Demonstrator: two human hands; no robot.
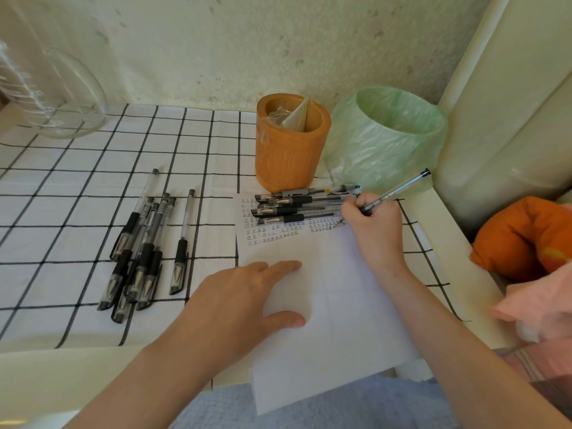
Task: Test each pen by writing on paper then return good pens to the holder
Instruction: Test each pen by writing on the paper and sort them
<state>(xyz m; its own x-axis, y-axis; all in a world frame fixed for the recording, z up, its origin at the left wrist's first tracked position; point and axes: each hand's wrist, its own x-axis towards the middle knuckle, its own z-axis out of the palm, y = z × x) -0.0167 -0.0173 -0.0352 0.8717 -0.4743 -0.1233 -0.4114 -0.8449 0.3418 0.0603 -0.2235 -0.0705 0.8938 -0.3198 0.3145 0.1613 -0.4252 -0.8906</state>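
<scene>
cam: you are working with one head-worn wide-angle view | aim: it is looking forward and down at the table (93,187) | range: it is sitting close, with the paper (334,305) spreading from centre toward 5 o'clock | edges: the holder (288,156) is showing at 12 o'clock and the wall (247,41) is filling the top

Left hand (244,300) flat, fingers straight, pressing near half of paper (328,308). Right hand (370,226) grips pen (399,188) at paper's far right edge.

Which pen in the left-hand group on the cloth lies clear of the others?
The rightmost pen, nearest the paper: it lies alone, touching nothing, while the rest overlap in a heap.
</scene>
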